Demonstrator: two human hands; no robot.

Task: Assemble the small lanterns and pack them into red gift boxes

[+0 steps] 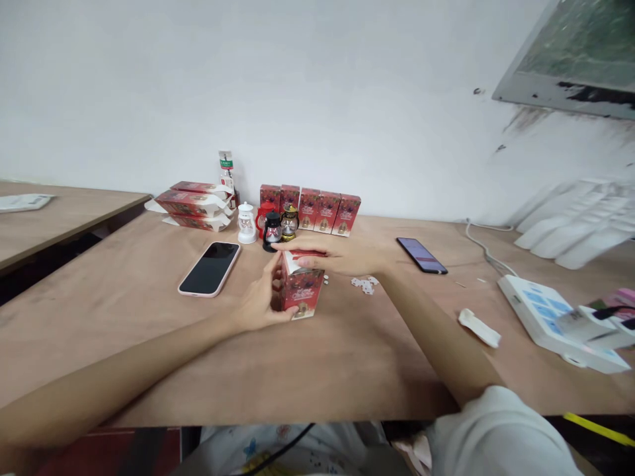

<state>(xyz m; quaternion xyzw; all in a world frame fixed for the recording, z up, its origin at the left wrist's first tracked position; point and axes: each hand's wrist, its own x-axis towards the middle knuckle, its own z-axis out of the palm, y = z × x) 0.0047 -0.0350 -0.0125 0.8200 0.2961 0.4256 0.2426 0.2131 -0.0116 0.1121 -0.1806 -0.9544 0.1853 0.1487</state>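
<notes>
left hand (262, 301) gripping red printed rectangular cardboard box (303, 291), thumb at lower front; right hand (342, 256) spread across its top, touching. small black lantern with clear globe (272, 229) just behind.

The left hand (258, 303) is holding the side of a red box (303, 292), and the right hand (344, 258) is reaching across its top with fingers stretched out. Behind them, a white lantern (247, 226), a red lantern (264, 213), a black lantern (272, 233) and a gold lantern (290, 225) are standing close together on the brown surface (124, 291), with five red boxes (310, 210) standing by the wall and a pile of boxes (193, 205) lying to the left. One phone (211, 270) is lying on each side of the hands, and a white power strip (536, 311) is resting far right.
</notes>
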